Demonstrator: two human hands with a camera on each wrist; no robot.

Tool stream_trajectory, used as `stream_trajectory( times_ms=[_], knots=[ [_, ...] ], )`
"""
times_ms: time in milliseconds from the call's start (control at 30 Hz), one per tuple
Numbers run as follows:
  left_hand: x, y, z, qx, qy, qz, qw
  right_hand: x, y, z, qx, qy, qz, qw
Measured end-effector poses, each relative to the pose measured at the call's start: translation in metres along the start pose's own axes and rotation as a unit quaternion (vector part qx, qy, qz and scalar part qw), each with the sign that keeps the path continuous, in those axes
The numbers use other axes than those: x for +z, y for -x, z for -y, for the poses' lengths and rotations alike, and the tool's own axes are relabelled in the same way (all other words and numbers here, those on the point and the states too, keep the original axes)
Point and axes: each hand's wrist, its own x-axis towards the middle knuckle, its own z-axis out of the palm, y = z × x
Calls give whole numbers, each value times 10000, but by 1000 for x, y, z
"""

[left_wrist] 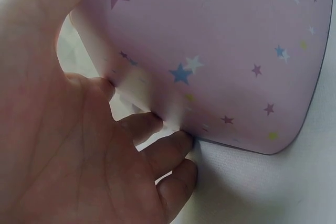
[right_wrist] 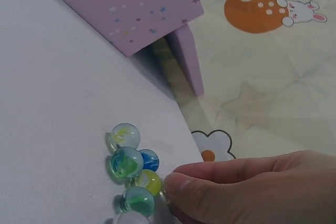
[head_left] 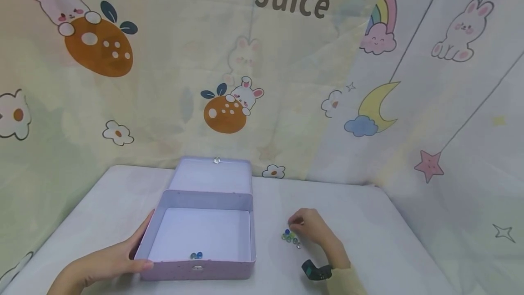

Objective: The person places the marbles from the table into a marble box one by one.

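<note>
A lilac, star-printed tin box (head_left: pixel 196 271) stands on the table with its hinged lid (head_left: pixel 210 174) laid back. Two marbles (head_left: pixel 199 255) lie inside, near its front wall. My left hand (head_left: pixel 110 258) grips the front left corner, thumb on the front and fingers along the side; its curled fingertips (left_wrist: pixel 178 142) touch the box wall. To the right of the box, my right hand (head_left: pixel 313 226) pinches at the edge of a cluster of glass marbles (right_wrist: pixel 126 162). A sliver of a marble shows at its thumb tip; the rest is hidden by the fingers.
A white-covered table (head_left: pixel 360 222) carries the box and marbles. Behind it hangs a printed cloth (head_left: pixel 163 104) with rabbits, flowers and stars, and the cloth continues along both sides. A dark wrist device (head_left: pixel 315 271) sits at the right wrist.
</note>
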Motion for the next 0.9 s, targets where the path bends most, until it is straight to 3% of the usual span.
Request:
stream_trajectory(
  times_ms=[267, 567, 900],
  knots=[
    [-2, -1, 1, -94, 142, 66, 9998, 2, -3, -8, -71, -64, -67, 9999],
    [-1, 0, 0, 30, 278, 68, 9996, 1, -2, -5, 107, -251, -229, 9994],
    [-1, 2, -3, 48, 293, 86, 9995, -5, -1, 2, -222, -413, -347, 9983]
  ],
)
